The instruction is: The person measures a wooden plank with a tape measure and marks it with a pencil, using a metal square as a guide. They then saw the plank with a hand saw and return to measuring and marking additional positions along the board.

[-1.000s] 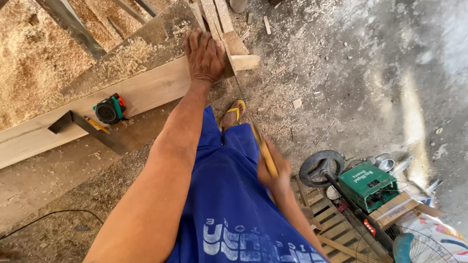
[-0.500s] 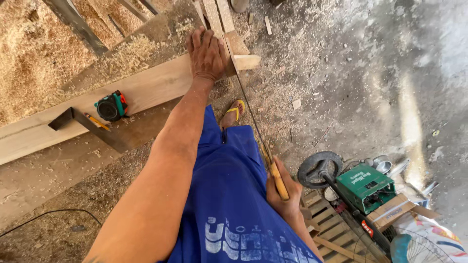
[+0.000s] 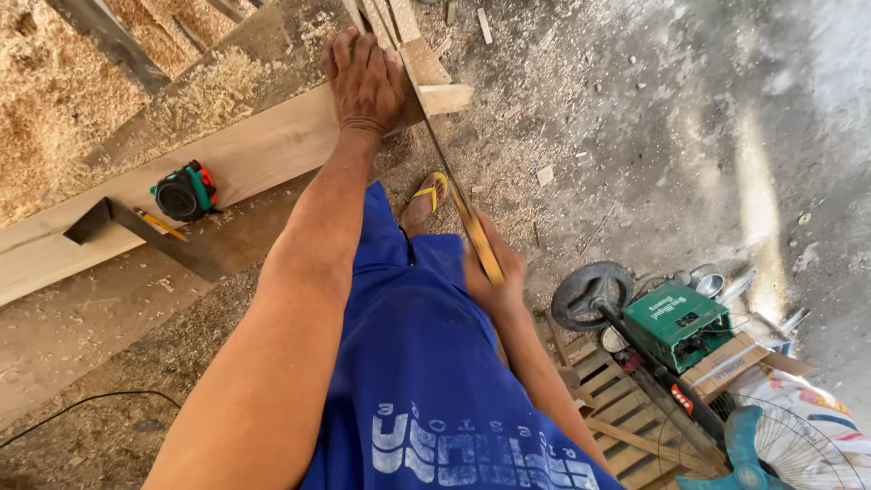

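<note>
My left hand [image 3: 366, 82] presses flat on a long pale wooden plank [image 3: 254, 159] near its right end. My right hand [image 3: 494, 272] is closed around the wooden handle of a hand saw [image 3: 458, 200], whose thin blade runs up to the plank beside my left hand, at the short offcut end [image 3: 445, 95]. My foot in a yellow sandal [image 3: 425, 201] stands on the ground below the plank, and my blue shorts [image 3: 426, 381] fill the lower middle.
A green and red tape measure [image 3: 184, 191], a pencil [image 3: 159, 224] and a dark metal square [image 3: 118, 222] lie on the plank at left. Sawdust is heaped at top left. A green machine [image 3: 676, 322], a wheel, a pallet and a teal fan [image 3: 753, 445] sit at lower right.
My right hand with the saw pulled back down toward me half a second ago, then pushed forward up toward the plank again. My left hand stays pressed on the plank.
</note>
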Available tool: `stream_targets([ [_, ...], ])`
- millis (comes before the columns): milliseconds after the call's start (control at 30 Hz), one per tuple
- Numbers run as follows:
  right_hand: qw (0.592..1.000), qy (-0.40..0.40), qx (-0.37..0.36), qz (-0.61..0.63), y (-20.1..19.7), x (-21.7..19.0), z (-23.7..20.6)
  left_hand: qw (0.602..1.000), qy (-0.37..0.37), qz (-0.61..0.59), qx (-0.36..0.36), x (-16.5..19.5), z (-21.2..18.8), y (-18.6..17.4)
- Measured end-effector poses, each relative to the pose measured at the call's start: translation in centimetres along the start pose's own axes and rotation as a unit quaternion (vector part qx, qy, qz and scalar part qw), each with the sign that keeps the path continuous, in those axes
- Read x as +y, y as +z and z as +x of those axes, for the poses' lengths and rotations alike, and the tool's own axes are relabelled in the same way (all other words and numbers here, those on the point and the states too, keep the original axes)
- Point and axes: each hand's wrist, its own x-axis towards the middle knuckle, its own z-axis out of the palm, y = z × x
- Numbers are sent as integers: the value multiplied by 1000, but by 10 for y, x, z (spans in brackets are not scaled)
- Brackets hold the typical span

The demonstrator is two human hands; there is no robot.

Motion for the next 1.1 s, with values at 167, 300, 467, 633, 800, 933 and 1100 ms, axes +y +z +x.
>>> stream_targets([
  [167,999,-19,-19,-33,-59,-9,-69,1000,-1,4,-1,4,1,-4],
  [300,998,-52,0,-40,-6,5,-1,1000,-11,-8,5,6,1,-5],
  [467,996,3,-14,83,78,19,102,1000,-2,10,8,7,3,-6],
  [633,998,-8,-6,56,41,19,47,1000,3,-14,11,3,1,-2],
  [800,999,-46,-9,-12,-40,17,-57,1000,6,-4,15,3,0,-4],
  [933,1000,5,-24,-5,-28,29,-52,1000,9,10,7,3,1,-4],
  [1100,1000,-1,16,26,74,60,69,1000,6,-1,-17,6,4,-7],
])
